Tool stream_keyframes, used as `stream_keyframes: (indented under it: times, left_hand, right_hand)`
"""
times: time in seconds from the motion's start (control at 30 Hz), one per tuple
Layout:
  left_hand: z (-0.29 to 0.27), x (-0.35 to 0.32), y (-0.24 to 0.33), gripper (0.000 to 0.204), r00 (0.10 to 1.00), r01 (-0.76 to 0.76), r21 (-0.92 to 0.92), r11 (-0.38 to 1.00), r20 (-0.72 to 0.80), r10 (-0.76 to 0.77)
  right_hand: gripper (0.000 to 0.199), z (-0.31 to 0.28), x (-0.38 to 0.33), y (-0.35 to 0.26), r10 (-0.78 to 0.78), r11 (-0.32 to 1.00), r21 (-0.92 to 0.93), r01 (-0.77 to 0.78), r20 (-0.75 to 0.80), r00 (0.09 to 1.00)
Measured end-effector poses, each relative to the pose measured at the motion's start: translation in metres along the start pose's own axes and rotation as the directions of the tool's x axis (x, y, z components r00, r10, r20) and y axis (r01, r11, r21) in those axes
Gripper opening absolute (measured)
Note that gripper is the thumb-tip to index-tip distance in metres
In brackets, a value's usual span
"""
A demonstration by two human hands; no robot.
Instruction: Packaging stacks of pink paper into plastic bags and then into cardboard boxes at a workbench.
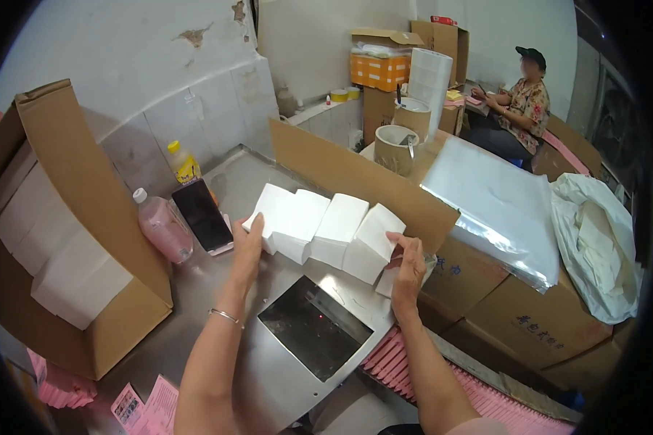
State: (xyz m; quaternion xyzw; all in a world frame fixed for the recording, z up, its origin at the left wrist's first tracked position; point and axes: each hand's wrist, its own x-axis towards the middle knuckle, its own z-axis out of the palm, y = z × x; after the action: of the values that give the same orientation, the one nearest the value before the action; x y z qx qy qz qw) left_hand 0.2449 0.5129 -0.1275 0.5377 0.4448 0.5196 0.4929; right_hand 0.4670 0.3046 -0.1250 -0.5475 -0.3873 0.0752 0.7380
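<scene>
White paper stacks [326, 228], four in a fanned row, at centre frame above the steel tabletop [268, 377], just over a dark recessed panel [315, 326]. Probably light but loose: soft sheets, likely to splay or slide if squeezed unevenly, so best pressed from both outer ends of the row. Left hand [248, 250] flat against the leftmost stack, fingers together and extended along its side. Right hand [408, 264] at the rightmost stack, fingers curled and pressed on its lower corner, thumb upward. Both forearms rising from the lower edge, converging; thin bracelet [226, 316] on the left wrist. Cardboard box [87, 290] of more white stacks at left; pink bottle [163, 228] and dark phone [202, 214] beside it. Another person [519, 109] seated at upper right.
</scene>
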Motion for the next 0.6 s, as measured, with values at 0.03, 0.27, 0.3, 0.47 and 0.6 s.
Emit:
stream_keyframes:
  times: [0.03,0.27,0.3,0.47,0.6]
  left_hand:
    - [0.006,0.004,-0.001,0.052,1.000,-0.003,0.002,1.000,-0.002,0.003]
    - [0.027,0.036,0.006,0.078,0.997,-0.057,-0.095,0.994,0.046,0.062]
    - [0.023,0.034,0.010,0.080,0.999,-0.013,-0.062,0.998,0.045,0.016]
    - [-0.016,0.012,0.008,0.066,0.980,-0.187,0.462,0.867,0.024,0.198]
    - [-0.035,-0.092,0.074,0.044,0.864,-0.126,0.462,0.878,0.487,-0.132]
  right_hand:
    - [0.042,0.000,-0.001,-0.003,0.056,0.997,0.047,-0.056,0.001,0.998]
    - [0.041,0.004,-0.003,-0.007,-0.055,0.998,0.051,0.049,0.131,0.990]
    - [0.041,0.004,-0.005,-0.005,-0.066,0.997,0.054,0.059,0.136,0.988]
    - [0.034,0.012,-0.009,-0.008,-0.089,0.995,0.062,0.079,0.189,0.978]
    - [0.022,-0.007,-0.010,-0.012,-0.136,0.988,-0.062,0.140,0.053,0.989]
